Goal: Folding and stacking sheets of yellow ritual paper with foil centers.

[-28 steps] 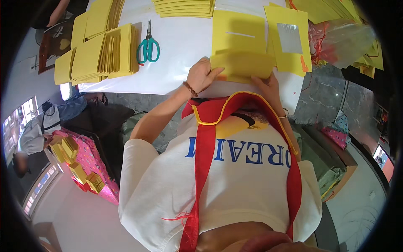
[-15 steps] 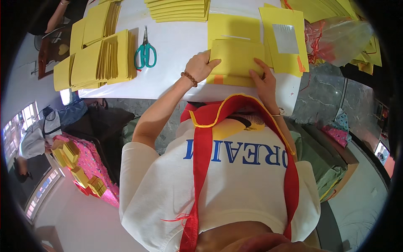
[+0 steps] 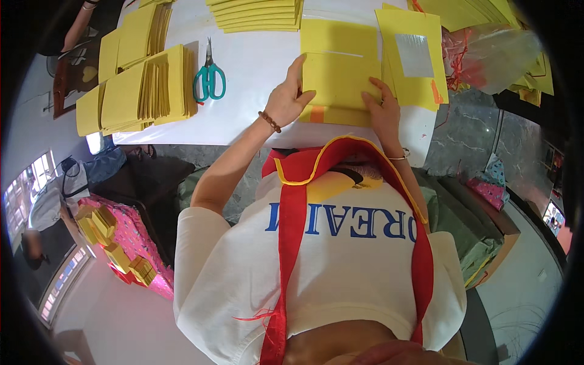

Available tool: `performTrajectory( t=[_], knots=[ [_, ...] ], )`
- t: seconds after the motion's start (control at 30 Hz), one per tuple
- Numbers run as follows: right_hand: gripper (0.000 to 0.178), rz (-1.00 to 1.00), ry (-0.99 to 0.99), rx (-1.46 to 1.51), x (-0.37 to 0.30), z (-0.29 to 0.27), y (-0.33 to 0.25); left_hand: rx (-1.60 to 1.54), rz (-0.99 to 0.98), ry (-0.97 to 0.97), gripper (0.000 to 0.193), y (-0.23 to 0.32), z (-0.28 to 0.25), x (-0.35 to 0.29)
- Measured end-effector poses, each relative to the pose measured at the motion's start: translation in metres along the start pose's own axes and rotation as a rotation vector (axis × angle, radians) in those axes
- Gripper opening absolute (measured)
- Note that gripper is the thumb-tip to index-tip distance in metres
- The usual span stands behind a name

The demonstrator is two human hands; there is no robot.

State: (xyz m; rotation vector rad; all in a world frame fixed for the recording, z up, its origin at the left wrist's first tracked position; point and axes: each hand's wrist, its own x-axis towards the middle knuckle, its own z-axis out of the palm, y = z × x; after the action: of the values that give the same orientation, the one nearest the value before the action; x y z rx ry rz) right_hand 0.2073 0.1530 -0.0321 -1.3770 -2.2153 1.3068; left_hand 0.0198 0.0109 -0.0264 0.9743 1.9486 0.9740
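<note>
A folded yellow paper sheet (image 3: 340, 76) lies in front of me, with a white slit along its upper part and an orange patch at its near left corner. My left hand (image 3: 289, 94) holds its left edge, fingers stretched along the side and thumb on the near part. At the right edge, my right hand (image 3: 383, 112) has its thumb and fingers on the paper, gripping it. The fingertips under the paper are hidden. Green-handled scissors (image 3: 209, 79) lie left of my left hand.
Stacks of folded yellow paper (image 3: 146, 85) stand on the white table (image 3: 243, 115) at the left, another stack (image 3: 255, 13) at the back. A yellow sheet with a silvery window (image 3: 415, 55) and a clear plastic bag (image 3: 486, 58) lie right. Another person's arm (image 3: 79, 24) shows at far left.
The folded part of the sheet has moved slightly away from me and looks flatter. My left fingers have stretched farther up its left edge; my right hand has shifted slightly.
</note>
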Motion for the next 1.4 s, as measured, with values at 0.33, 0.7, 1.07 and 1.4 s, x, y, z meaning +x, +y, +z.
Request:
performTrajectory(
  t=[0.33, 0.7, 1.07, 1.4],
  knots=[
    [0.047, -0.121, 0.008, 0.118, 0.003, -0.002, 0.004, 0.02, -0.004, 0.036, 0.066, -0.001, 0.005, 0.003],
    [0.05, -0.132, 0.001, 0.012, 0.002, 0.005, 0.01, 0.048, 0.015, 0.029, 0.052, -0.011, 0.005, 0.007],
    [0.05, -0.124, 0.036, -0.034, -0.001, 0.004, 0.001, 0.289, 0.244, 0.307, 0.05, 0.017, 0.008, 0.003],
    [0.049, -0.086, -0.033, -0.023, 0.003, 0.005, 0.008, 0.689, 0.683, 0.11, 0.055, 0.016, 0.054, 0.026]
  ],
)
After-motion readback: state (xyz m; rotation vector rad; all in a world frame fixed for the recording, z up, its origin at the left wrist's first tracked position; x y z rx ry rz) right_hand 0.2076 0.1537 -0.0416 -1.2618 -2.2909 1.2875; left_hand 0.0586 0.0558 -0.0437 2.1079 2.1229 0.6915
